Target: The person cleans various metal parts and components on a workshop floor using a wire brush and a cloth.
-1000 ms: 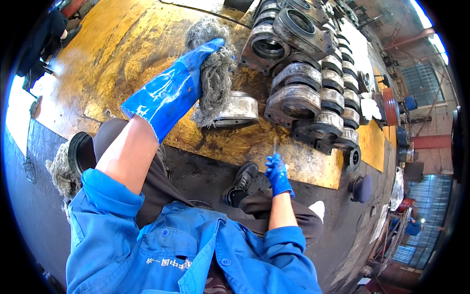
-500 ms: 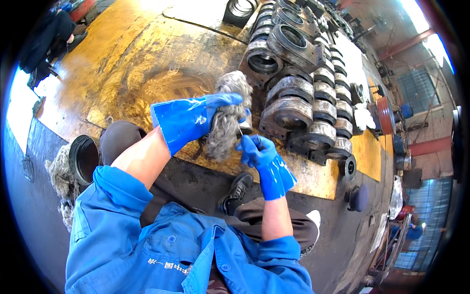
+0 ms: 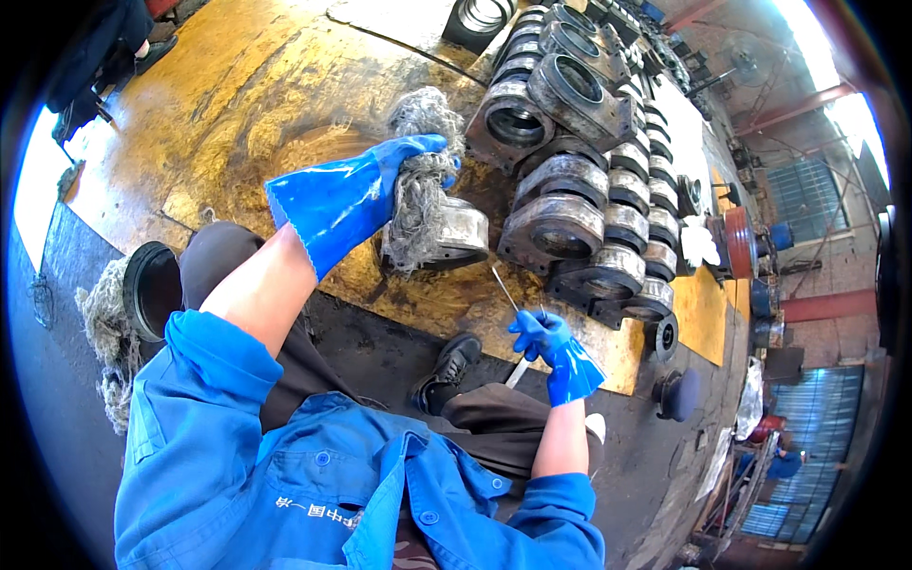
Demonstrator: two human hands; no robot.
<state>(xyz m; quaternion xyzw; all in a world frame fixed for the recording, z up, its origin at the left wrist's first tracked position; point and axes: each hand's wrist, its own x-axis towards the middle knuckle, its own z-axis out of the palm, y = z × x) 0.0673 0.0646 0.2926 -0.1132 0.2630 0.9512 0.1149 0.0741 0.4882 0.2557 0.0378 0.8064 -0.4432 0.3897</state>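
My left hand (image 3: 385, 180), in a blue rubber glove, is closed around a shaggy bundle of grey cotton waste (image 3: 418, 214). The bundle hangs over a round metal bearing housing (image 3: 463, 233), which stands on the stained yellow board and is partly hidden by the strands. Lower and to the right, my right hand (image 3: 546, 342), gloved the same way, pinches a thin metal rod (image 3: 504, 288) whose tip points up and left toward the housing. A pale flat strip (image 3: 518, 372) shows just below that hand; whether it belongs to the rod, I cannot tell.
Rows of similar housings (image 3: 560, 223) stand close on the right. A dark ring (image 3: 154, 290) and more cotton waste (image 3: 106, 318) are by my left knee. A dark round stool (image 3: 676, 394) stands at right. Another person's leg (image 3: 138, 28) shows at far left.
My right hand has drawn away down and right with the rod, apart from the cotton waste. My left hand has shifted slightly up and left with the bundle, uncovering the housing.
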